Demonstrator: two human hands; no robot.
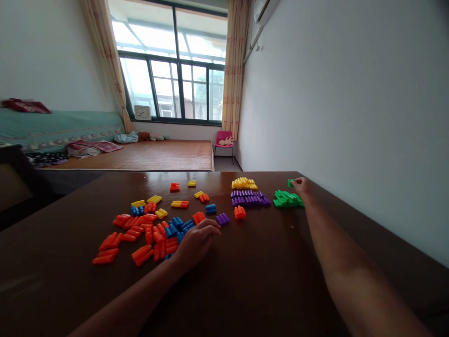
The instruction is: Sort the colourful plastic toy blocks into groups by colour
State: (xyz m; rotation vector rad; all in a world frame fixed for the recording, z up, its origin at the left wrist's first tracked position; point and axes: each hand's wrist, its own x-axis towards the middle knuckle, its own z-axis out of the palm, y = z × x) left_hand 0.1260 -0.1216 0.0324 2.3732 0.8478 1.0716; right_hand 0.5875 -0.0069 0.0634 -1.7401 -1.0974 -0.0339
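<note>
At the far right of the table [266, 281], a green block [290, 183] sits between the pinched fingertips of the right hand [303, 186], just beyond the green pile [288, 200]; a light, steady pinch should serve best. Its long axis and pointing end are too small to tell. Left and nearer, the left hand [200, 235] curls beside a purple block [223, 219]; whether its fingers hold anything, I cannot tell

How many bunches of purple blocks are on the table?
2. The big purple bunch lies on the near side of the yellow bunch; the small purple bunch is right by the left hand. That hand might be hiding more.
</note>
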